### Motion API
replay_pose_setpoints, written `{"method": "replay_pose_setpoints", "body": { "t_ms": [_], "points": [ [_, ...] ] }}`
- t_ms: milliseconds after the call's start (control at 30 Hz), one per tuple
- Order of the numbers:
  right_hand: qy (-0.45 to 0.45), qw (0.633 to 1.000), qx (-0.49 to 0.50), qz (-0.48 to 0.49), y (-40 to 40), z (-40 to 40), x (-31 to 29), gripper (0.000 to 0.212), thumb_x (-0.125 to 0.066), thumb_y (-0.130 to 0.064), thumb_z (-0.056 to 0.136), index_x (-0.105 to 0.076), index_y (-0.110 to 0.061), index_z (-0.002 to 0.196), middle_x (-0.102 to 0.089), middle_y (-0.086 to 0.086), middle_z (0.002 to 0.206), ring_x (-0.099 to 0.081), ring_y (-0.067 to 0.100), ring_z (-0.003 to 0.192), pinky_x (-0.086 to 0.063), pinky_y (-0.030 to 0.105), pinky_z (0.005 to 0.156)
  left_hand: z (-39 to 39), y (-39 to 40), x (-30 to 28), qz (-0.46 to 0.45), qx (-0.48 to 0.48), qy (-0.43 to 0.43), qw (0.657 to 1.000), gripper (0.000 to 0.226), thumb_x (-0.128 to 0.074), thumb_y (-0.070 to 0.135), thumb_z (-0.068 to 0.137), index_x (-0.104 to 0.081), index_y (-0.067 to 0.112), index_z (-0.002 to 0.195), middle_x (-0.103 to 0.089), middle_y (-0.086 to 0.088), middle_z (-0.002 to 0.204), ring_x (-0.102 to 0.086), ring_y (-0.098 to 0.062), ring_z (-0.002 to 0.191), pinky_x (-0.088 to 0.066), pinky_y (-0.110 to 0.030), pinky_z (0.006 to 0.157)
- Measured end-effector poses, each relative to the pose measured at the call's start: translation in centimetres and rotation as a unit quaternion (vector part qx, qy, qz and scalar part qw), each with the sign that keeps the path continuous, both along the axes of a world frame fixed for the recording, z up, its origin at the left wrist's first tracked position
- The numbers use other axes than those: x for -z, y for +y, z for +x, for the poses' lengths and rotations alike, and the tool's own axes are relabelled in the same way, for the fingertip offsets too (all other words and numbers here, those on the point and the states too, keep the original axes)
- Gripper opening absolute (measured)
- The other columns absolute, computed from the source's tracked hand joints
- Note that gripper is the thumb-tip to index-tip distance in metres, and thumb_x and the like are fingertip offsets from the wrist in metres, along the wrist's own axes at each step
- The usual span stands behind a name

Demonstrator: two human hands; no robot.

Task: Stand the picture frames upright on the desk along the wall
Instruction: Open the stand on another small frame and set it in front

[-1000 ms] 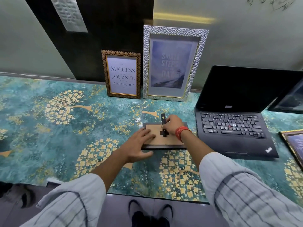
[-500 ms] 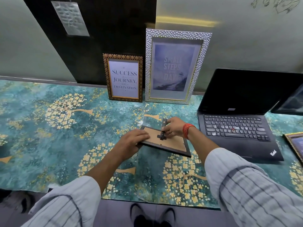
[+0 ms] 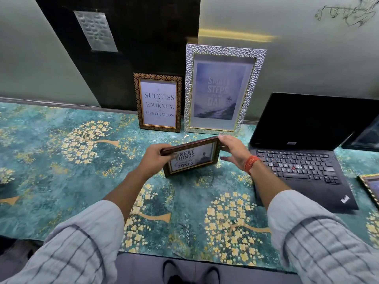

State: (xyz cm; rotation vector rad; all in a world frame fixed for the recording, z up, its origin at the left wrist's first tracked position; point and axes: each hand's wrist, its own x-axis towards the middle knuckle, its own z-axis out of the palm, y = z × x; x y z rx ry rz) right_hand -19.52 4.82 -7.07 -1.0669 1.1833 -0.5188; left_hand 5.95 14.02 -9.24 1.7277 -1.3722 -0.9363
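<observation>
Nearest are 2 striped sleeves reaching in over the front edge of the desk [image 3: 67,165], whose top is covered in a teal sheet printed with golden trees. Out past them, about midway between the front edge and the wall, both hands hold a small dark-framed picture [image 3: 191,156] with its printed side toward the person. The left hand [image 3: 153,160] is clamped on its left end, fingers over the top corner. The right hand [image 3: 235,151] pinches the upper right corner with its fingertips, an orange thread band at the wrist. The frame is tilted, right end higher, and its lower left corner is at the desk surface.

To the right an open black laptop [image 3: 301,167] sits with its screen toward the wall. At the right edge lies part of a gold-edged frame [image 3: 370,186].

Farthest back, 2 frames stand against the wall, just beside each other: the brown-bordered "Success" frame [image 3: 158,103] and, to its right, the taller silver frame [image 3: 222,89].
</observation>
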Motion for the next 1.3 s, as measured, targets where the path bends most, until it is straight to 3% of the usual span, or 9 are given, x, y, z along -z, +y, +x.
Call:
{"method": "replay_pose_setpoints", "body": {
  "t_ms": [133,367,467,567,733,867,1033,1167,1300],
  "points": [
    [0.019,0.998,0.017,-0.050,-0.4,1.2,0.6,0.015,-0.046,-0.026,0.100,-0.057,-0.023,0.090,-0.060,0.001,0.092,-0.058,0.011,0.082,-0.050,0.025,0.064,0.2,-0.6,-0.1,0.029,-0.014,0.044,0.999,0.016,-0.076,0.000,0.080,-0.071,0.006,0.094,-0.068,-0.002,0.082,-0.064,0.002,0.069,-0.048,-0.006,0.058],
    [0.101,0.989,0.009,-0.103,-1.2,1.4,1.9,0.025,-0.046,-0.035,0.098,-0.063,-0.019,0.107,-0.065,0.013,0.111,-0.063,0.027,0.104,-0.059,0.053,0.080,0.3,-0.8,0.0,0.077,-0.009,0.088,0.993,0.015,-0.075,0.002,0.082,-0.069,0.007,0.094,-0.071,-0.005,0.084,-0.069,-0.020,0.081,-0.057,-0.021,0.064],
    [0.123,0.986,0.011,-0.115,-1.2,1.4,1.9,0.028,-0.045,-0.039,0.097,-0.063,-0.021,0.107,-0.066,0.013,0.116,-0.063,0.029,0.106,-0.057,0.056,0.083,0.2,-0.7,0.3,0.083,-0.021,0.099,0.991,0.022,-0.077,0.003,0.080,-0.067,0.011,0.098,-0.070,-0.010,0.093,-0.070,-0.031,0.093,-0.059,-0.035,0.075],
    [0.127,0.987,0.012,-0.100,-0.6,1.6,1.6,0.028,-0.042,-0.035,0.100,-0.061,-0.015,0.109,-0.063,0.010,0.111,-0.061,0.025,0.097,-0.057,0.054,0.083,0.1,-0.3,0.6,0.077,-0.064,0.114,0.988,0.038,-0.088,0.021,0.069,-0.069,0.020,0.101,-0.069,-0.014,0.112,-0.067,-0.034,0.107,-0.058,-0.046,0.089],
    [0.132,0.986,0.019,-0.099,0.0,1.5,2.3,0.034,-0.043,-0.033,0.100,-0.053,-0.011,0.125,-0.060,0.008,0.108,-0.060,0.025,0.097,-0.055,0.051,0.090,-1.0,-0.2,-0.1,0.063,-0.101,0.124,0.985,0.052,-0.084,0.028,0.074,-0.064,0.016,0.121,-0.062,-0.011,0.117,-0.059,-0.022,0.106,-0.051,-0.027,0.076],
    [0.128,0.984,0.031,-0.123,0.3,1.2,2.9,0.032,-0.053,-0.040,0.093,-0.053,-0.020,0.118,-0.061,0.007,0.105,-0.064,0.028,0.102,-0.055,0.051,0.090,-1.1,-0.1,-0.5,0.039,-0.135,0.145,0.979,0.057,-0.080,0.029,0.080,-0.057,0.012,0.129,-0.068,-0.008,0.107,-0.065,-0.029,0.111,-0.053,-0.041,0.090],
    [0.103,0.974,0.124,-0.160,0.8,0.0,2.2,0.037,-0.072,-0.039,0.075,-0.058,-0.027,0.108,-0.067,0.004,0.102,-0.065,0.024,0.099,-0.056,0.051,0.087,-1.2,0.5,-2.1,-0.039,-0.176,0.101,0.978,0.045,-0.077,0.026,0.080,-0.062,0.015,0.122,-0.069,-0.009,0.112,-0.063,-0.024,0.112,-0.051,-0.036,0.093],
    [0.063,0.960,0.177,-0.209,1.4,-1.1,-0.6,0.039,-0.077,-0.030,0.071,-0.059,-0.025,0.106,-0.066,0.004,0.100,-0.068,0.026,0.096,-0.060,0.042,0.080,-3.2,-0.2,-5.5,-0.135,-0.147,0.029,0.980,0.042,-0.073,0.026,0.079,-0.063,0.019,0.119,-0.068,0.000,0.114,-0.063,-0.016,0.111,-0.051,-0.039,0.095],
    [0.027,0.934,0.223,-0.277,2.2,-3.9,-5.5,0.044,-0.077,-0.034,0.066,-0.060,-0.025,0.106,-0.068,0.007,0.100,-0.068,0.025,0.092,-0.059,0.040,0.077,-9.0,-3.0,-10.5,-0.172,-0.046,0.089,0.980,0.044,-0.070,0.028,0.081,-0.060,0.014,0.122,-0.066,-0.006,0.115,-0.064,-0.022,0.109,-0.056,-0.038,0.093]
  ]
}}
